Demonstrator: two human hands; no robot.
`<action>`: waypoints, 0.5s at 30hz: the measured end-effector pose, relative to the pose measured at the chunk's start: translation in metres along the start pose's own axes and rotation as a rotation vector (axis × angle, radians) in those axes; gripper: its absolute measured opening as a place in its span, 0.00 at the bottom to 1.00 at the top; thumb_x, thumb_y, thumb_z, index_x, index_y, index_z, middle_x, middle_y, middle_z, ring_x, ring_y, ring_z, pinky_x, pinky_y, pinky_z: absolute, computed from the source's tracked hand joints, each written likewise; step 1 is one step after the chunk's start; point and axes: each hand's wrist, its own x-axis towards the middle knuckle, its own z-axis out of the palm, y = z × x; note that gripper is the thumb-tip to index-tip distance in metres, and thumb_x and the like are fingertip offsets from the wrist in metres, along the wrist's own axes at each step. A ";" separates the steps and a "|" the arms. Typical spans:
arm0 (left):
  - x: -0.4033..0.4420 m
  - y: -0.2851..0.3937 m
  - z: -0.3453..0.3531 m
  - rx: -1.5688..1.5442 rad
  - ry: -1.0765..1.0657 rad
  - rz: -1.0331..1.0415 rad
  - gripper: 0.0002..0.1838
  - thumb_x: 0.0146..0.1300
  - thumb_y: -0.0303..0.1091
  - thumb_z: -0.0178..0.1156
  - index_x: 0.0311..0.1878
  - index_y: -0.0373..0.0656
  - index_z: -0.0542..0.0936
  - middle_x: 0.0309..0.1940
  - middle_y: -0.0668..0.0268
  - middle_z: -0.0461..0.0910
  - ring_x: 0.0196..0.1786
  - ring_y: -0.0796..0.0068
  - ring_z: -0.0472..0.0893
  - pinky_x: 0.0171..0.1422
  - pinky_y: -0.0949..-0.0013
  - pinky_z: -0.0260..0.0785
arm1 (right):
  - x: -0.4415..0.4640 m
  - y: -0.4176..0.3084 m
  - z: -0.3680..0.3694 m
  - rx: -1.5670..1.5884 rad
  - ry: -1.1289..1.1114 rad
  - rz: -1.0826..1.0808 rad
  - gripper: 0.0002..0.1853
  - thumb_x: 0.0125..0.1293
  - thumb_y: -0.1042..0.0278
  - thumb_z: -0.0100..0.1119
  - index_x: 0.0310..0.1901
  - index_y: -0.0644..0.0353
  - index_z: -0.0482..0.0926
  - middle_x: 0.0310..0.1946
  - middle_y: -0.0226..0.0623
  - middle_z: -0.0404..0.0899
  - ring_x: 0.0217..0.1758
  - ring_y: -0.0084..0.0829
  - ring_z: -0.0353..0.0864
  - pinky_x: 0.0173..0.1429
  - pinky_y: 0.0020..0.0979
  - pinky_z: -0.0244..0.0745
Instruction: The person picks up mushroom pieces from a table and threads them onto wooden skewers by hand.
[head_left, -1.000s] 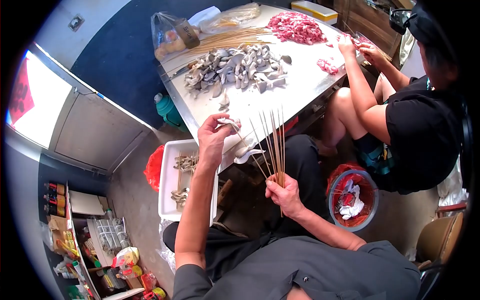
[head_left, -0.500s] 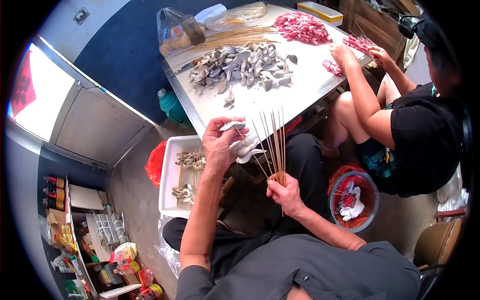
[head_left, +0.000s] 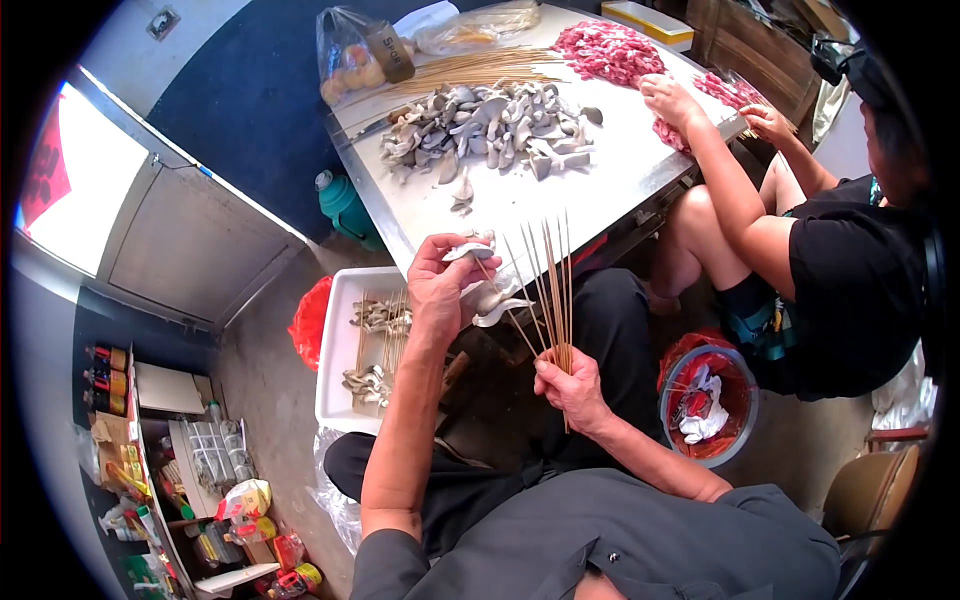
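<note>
My left hand (head_left: 440,285) pinches a grey-white mushroom piece (head_left: 468,251) at the tip of a thin skewer. Lower on that skewer sits another mushroom piece (head_left: 497,306). The fingers of my right hand (head_left: 572,388) are closed round a bundle of bamboo skewers (head_left: 556,300), whose bare tips fan upward; the skewer with the mushrooms leans left from the same grip. Beyond my hands, a pile of grey mushrooms (head_left: 490,125) lies on the white table (head_left: 620,185), with one loose piece (head_left: 462,192) nearer me. More skewers (head_left: 470,70) lie behind the pile.
A white tray (head_left: 330,350) with mushroom skewers stands at left, beside a red bag (head_left: 311,322). At right, a co-worker (head_left: 850,280) handles meat by the meat pile (head_left: 608,52). A lined bin (head_left: 750,405) stands on the floor. A teal jug (head_left: 345,212) is by the table.
My left hand has shifted slightly right and down with the mushroom piece on the skewer. My right hand has barely moved. The co-worker's hand has moved to the meat pile.
</note>
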 end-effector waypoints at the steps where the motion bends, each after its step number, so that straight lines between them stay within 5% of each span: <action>1: -0.001 0.001 0.000 0.030 -0.012 -0.019 0.07 0.65 0.20 0.53 0.45 0.38 0.72 0.43 0.53 0.81 0.41 0.64 0.85 0.46 0.67 0.79 | 0.000 0.000 0.000 0.003 -0.002 0.000 0.04 0.67 0.69 0.57 0.36 0.59 0.75 0.20 0.27 0.75 0.15 0.11 0.61 0.19 0.16 0.54; 11: -0.005 0.001 -0.011 0.193 -0.085 0.182 0.07 0.68 0.28 0.49 0.44 0.37 0.74 0.42 0.51 0.82 0.45 0.64 0.83 0.49 0.66 0.76 | 0.002 0.000 0.000 -0.015 0.003 0.005 0.04 0.67 0.70 0.56 0.36 0.59 0.74 0.19 0.28 0.75 0.15 0.12 0.61 0.18 0.16 0.53; 13: -0.012 0.010 -0.008 0.028 -0.175 -0.126 0.12 0.68 0.31 0.47 0.41 0.33 0.76 0.43 0.49 0.82 0.47 0.64 0.82 0.55 0.64 0.74 | 0.003 0.004 -0.002 0.000 0.009 -0.014 0.05 0.67 0.70 0.57 0.39 0.60 0.73 0.20 0.31 0.75 0.13 0.12 0.60 0.17 0.16 0.52; 15: -0.011 0.012 -0.009 0.074 -0.444 -0.213 0.13 0.68 0.35 0.53 0.45 0.34 0.78 0.47 0.51 0.81 0.49 0.65 0.81 0.59 0.67 0.70 | 0.002 0.000 -0.002 0.013 0.010 -0.015 0.04 0.67 0.69 0.57 0.38 0.60 0.74 0.20 0.30 0.75 0.14 0.12 0.60 0.17 0.16 0.52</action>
